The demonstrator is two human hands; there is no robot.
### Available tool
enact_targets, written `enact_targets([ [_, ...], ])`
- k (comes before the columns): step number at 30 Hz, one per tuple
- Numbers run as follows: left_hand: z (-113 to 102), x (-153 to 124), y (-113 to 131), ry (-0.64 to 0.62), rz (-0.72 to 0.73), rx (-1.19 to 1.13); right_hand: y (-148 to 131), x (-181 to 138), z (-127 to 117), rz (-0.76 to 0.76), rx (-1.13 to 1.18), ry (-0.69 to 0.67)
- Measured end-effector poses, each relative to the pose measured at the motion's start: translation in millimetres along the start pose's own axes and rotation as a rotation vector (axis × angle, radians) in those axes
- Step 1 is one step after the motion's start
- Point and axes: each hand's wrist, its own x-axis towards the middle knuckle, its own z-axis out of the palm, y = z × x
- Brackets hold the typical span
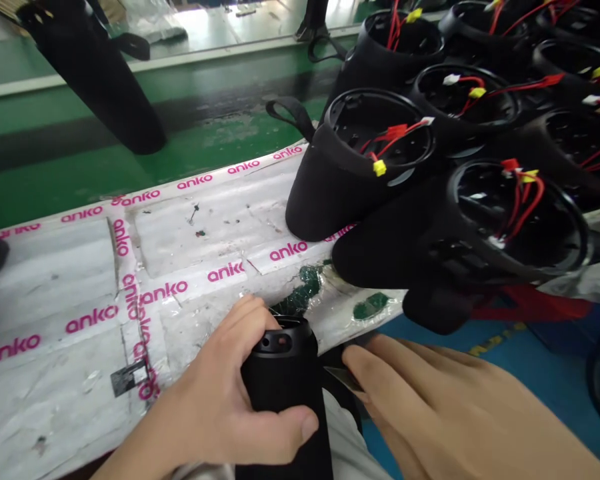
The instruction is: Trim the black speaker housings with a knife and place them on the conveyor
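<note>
My left hand is wrapped round a black fabric-covered cylindrical speaker housing at the bottom middle. Its hard plastic top rim, with small round holes in the side, faces up, and the fingers reach over the rim. Just right of the housing, my right hand is closed on a thin, pointed, blade-like tool. The tool's tip points at the housing's side; whether it touches I cannot tell. Most of the right fingers are hidden behind the back of the hand.
Several similar housings stand at the right, open ends up, with red wires and yellow connectors. Another housing leans at upper left on the green surface. White sheeting with "anko" tape covers the bench; blue floor shows below.
</note>
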Motion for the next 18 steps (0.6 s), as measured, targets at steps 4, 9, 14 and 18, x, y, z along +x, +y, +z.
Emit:
enact_targets([
  [4, 3, -1, 1, 0.005, 0.004, 0.027, -8, 23, 1, 0.009, 0.082, 0.115],
  [9, 3, 0, 2, 0.017, 0.012, 0.04, -9, 34, 4, 0.027, 0.194, 0.266],
  [14, 3, 1, 2, 0.015, -0.001, 0.021, -10, 34, 8, 0.049, 0.21, 0.282],
  [18, 3, 3, 2, 0.009, -0.012, 0.014, -10, 35, 10, 0.079, 0.228, 0.3],
])
